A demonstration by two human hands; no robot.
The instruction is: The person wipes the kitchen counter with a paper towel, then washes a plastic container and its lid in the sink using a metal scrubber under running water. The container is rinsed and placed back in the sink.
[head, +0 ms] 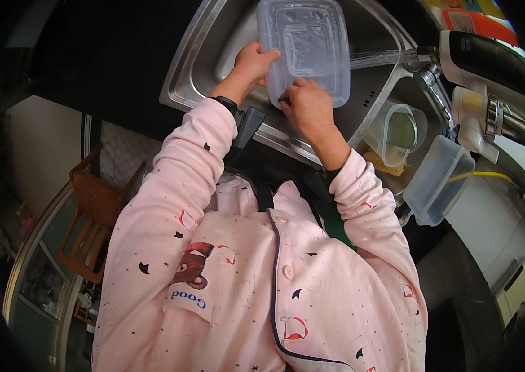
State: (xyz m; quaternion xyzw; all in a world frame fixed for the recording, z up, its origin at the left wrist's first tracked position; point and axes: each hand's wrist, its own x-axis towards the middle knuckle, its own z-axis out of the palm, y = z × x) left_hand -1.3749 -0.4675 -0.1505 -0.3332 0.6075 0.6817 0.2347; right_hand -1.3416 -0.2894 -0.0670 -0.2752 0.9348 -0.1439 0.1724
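Observation:
Over the stainless steel sink (206, 60), a wet, translucent rectangular plastic lid (309, 42) is held up between my hands. My left hand (254, 65) grips its left edge, thumb on top and fingers underneath. At the near edge is my right hand (310, 104), its fingers curled against the plastic. A small dark item (285, 100) shows at the right fingers; what it is I cannot tell. Water (381, 58) streams sideways in the picture from the faucet outlet (426, 55) towards the lid's right side.
Right of the main basin, clear plastic containers (395, 128) sit above a yellowish scrubbing sponge (383, 162). Another clear plastic box (439, 181) stands nearer me. A white and black faucet-mounted unit (488, 69) juts in at right. A wooden chair (93, 209) stands behind at left.

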